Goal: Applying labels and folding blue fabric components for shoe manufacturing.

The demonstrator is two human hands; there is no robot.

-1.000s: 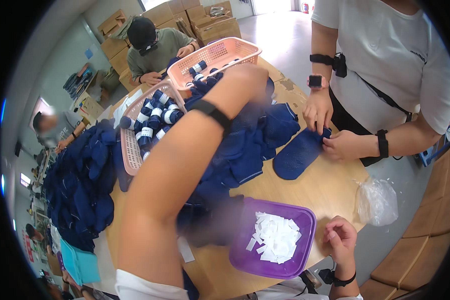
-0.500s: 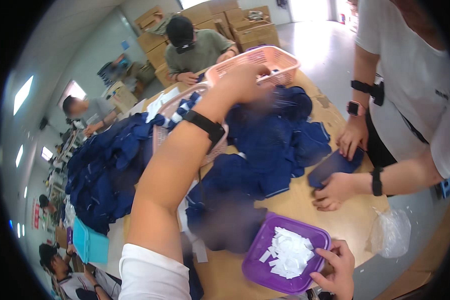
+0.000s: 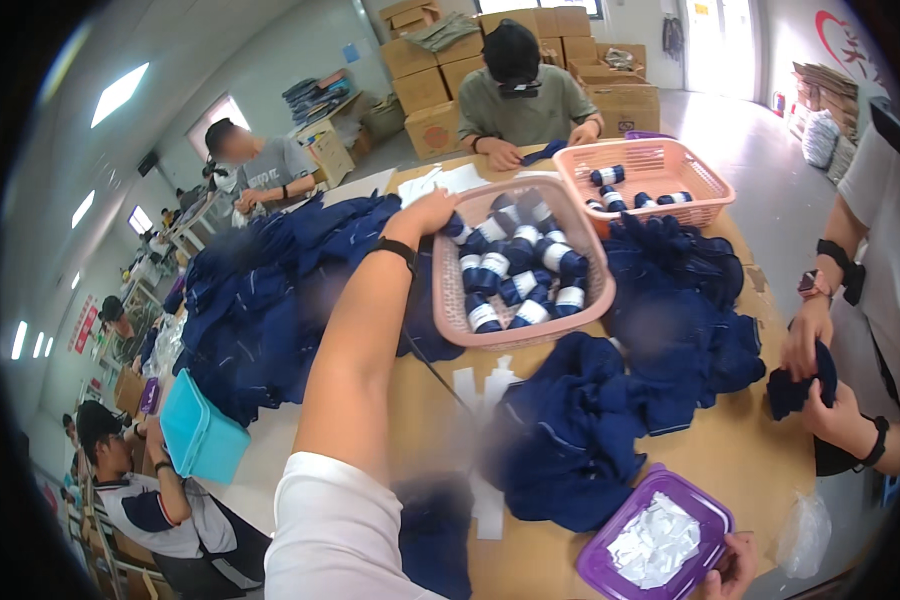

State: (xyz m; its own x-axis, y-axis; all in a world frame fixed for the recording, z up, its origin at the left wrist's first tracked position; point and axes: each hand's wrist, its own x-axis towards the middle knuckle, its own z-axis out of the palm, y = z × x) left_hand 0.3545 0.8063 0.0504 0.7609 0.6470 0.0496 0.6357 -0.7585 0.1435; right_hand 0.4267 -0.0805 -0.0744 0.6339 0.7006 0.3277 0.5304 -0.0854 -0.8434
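From where I stand, the person's left hand (image 3: 430, 212) is at the upper left rim of a pale pink, rectangular plastic mesh basket (image 3: 450, 285), its fingers bent; I cannot tell whether they grasp the rim or the navy roll just beside them. The basket sits on the light wooden desk (image 3: 735, 450), well filled with small navy fabric rolls banded in white (image 3: 492, 270).

The right hand (image 3: 736, 570), low by the desk's near edge, grips the right edge of a shallow purple plastic tray (image 3: 600, 557) (tilted-looking from here, though the lens bends everything) heaped with small white rectangular slips (image 3: 660, 540).

Between tray and basket spreads a crumpled navy cloth heap (image 3: 570, 430). Behind the basket to the right stands a salmon-pink perforated plastic basket (image 3: 685, 165) with a few more rolls, and on the right a co-worker holds a dark navy cloth piece (image 3: 805, 382).
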